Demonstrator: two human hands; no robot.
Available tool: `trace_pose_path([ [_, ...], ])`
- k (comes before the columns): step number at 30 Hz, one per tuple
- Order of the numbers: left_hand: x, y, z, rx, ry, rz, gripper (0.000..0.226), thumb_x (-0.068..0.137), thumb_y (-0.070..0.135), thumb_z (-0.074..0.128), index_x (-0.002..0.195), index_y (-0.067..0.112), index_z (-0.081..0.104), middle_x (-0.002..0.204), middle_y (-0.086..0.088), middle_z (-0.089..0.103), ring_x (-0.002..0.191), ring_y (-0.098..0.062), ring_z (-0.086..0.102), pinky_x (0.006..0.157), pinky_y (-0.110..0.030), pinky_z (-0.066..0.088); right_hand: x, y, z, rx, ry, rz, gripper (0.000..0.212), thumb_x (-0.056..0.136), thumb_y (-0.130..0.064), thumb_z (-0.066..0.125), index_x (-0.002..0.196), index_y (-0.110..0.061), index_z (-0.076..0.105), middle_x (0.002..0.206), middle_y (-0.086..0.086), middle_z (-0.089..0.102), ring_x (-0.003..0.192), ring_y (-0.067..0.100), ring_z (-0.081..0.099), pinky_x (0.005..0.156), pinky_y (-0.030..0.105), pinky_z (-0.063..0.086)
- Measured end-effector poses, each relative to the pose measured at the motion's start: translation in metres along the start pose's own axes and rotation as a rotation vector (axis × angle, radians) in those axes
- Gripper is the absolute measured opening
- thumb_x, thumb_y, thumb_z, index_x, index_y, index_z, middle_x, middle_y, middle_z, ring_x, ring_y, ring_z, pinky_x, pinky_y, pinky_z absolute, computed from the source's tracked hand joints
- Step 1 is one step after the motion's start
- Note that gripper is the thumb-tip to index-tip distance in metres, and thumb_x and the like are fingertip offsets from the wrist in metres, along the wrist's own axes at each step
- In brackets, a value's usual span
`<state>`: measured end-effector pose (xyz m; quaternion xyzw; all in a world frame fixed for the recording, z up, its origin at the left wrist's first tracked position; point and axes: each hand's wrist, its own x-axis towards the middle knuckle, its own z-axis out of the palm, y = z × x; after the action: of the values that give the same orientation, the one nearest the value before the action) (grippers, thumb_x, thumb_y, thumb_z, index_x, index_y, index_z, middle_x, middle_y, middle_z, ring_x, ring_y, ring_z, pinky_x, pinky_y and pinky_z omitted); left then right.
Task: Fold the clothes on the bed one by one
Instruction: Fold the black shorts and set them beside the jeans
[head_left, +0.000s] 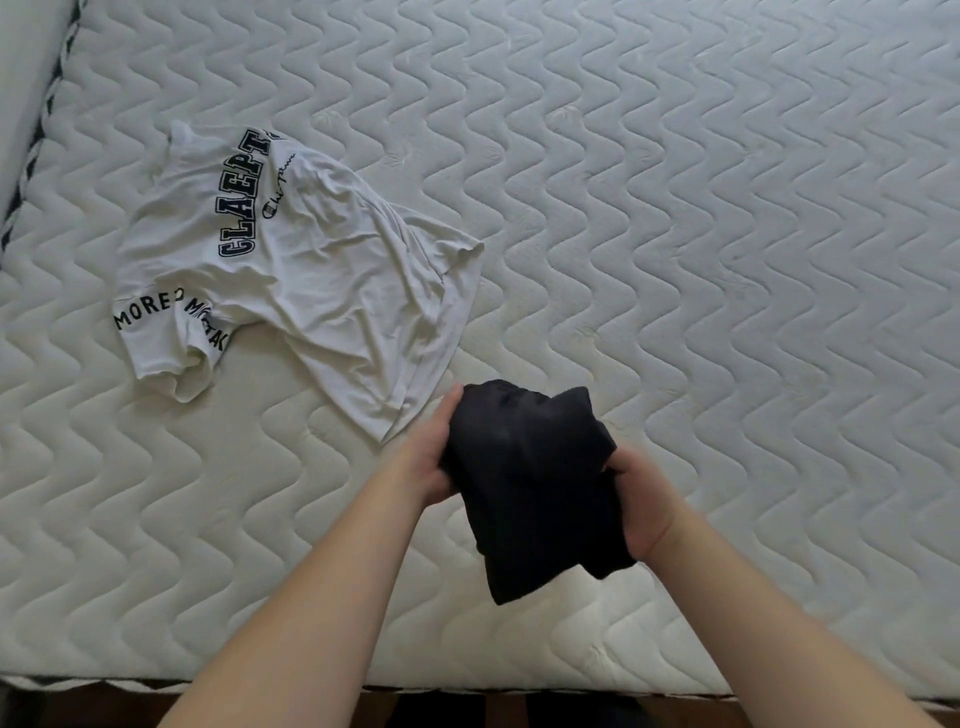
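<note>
Both hands clamped on one item: a bunched black soft-fabric garment (530, 483), held just above the near part of the white wavy-quilted mattress (675, 208). Left hand (431, 457) grips its left edge, thumb side up along the cloth; right hand (641, 506) grips the right edge, fingers curled under and mostly hidden by fabric. Hands sit close together, garment wadded between them, lower corner hanging down toward the bed edge

Handling, as a guess: light, limp, no stiffness, so it'll sag and collapse wherever it's unsupported. Not slippery, not fragile. Best hold would be a pinch at two corners or along a hem/waistband, then shake or lay it flat on the mattress before folding. Current grip is on bunched sides, so edges need finding first

Second item: crumpled white short-sleeve t-shirt with black block lettering (291, 275), lying unfolded on the mattress to the left, its lower hem just beside the left hand. Same soft behaviour expected; take it by the shoulders

Can't make out:
- what the black garment is (shirt, shorts?): no seams or openings readable, all dark
- right fingertips, covered by cloth
- whether the black cloth touches the mattress at its lowest point
- t-shirt lettering partly folded over
- floor below the bed edge, dark and cut off
</note>
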<state>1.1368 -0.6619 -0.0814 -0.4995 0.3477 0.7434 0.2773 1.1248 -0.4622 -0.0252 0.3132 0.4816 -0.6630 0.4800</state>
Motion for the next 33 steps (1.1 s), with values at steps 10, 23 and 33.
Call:
trace_pose_path([
  [10,-0.065,-0.01,0.002,-0.044,-0.079,0.413,0.037,0.087,0.01,0.058,0.124,0.011,0.062,0.122,-0.016,0.067,0.11,-0.03,0.066,0.092,-0.043,0.055,-0.028,-0.002,-0.002,-0.629,0.479,-0.359,0.035,0.097,-0.011,0.043,0.126,-0.027,0.053,0.123,-0.001,0.058,0.106,0.016,0.053,0.09,0.03,0.038],
  [23,-0.187,-0.023,0.001,0.642,-0.174,0.863,0.047,0.085,0.032,0.056,0.13,0.043,0.049,0.127,0.009,0.058,0.12,-0.009,0.056,0.099,-0.036,0.05,-0.107,-0.003,0.102,-0.525,0.062,-0.656,0.031,0.09,-0.057,0.057,0.112,-0.037,0.065,0.105,-0.012,0.072,0.101,0.007,0.068,0.095,0.041,0.054],
  [33,-0.231,0.009,-0.006,0.839,0.056,1.04,0.014,0.089,0.031,0.065,0.099,0.026,0.056,0.099,0.007,0.059,0.086,-0.006,0.06,0.076,-0.022,0.048,-0.152,-0.022,0.12,-0.245,0.203,-0.588,0.035,0.093,-0.058,0.05,0.105,-0.028,0.064,0.108,-0.002,0.072,0.104,0.022,0.067,0.098,0.045,0.051],
])
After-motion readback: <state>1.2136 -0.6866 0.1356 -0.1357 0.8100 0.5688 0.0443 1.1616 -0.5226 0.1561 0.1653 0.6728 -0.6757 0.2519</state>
